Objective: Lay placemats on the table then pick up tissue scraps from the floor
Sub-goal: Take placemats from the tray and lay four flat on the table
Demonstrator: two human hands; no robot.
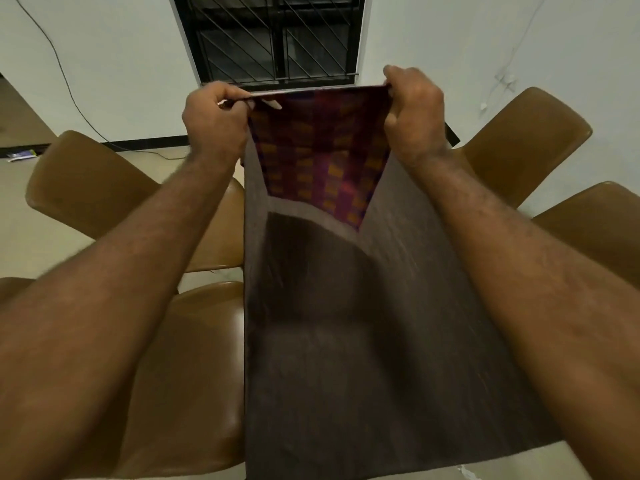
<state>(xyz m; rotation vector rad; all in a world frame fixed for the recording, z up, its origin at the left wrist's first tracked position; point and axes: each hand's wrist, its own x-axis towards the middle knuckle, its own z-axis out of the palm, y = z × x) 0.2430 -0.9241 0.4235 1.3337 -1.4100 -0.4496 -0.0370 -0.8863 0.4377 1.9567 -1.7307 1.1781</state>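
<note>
Both arms stretched fwd over the table. L hand grip pinches the placemat at its top-left corner, R hand grip pinches top-right. Mat is purple-red w/ orange checks, top edge pulled taut, rest hanging over the table's far end. Brown chairs either side.

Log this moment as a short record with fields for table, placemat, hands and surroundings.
table: dark wood, long
placemat: purple and orange checked, held up by its top edge, hanging over the table's far end
left hand: pinches the placemat's top left corner
right hand: pinches its top right corner
surroundings: brown chairs on both sides, barred window behind
</note>
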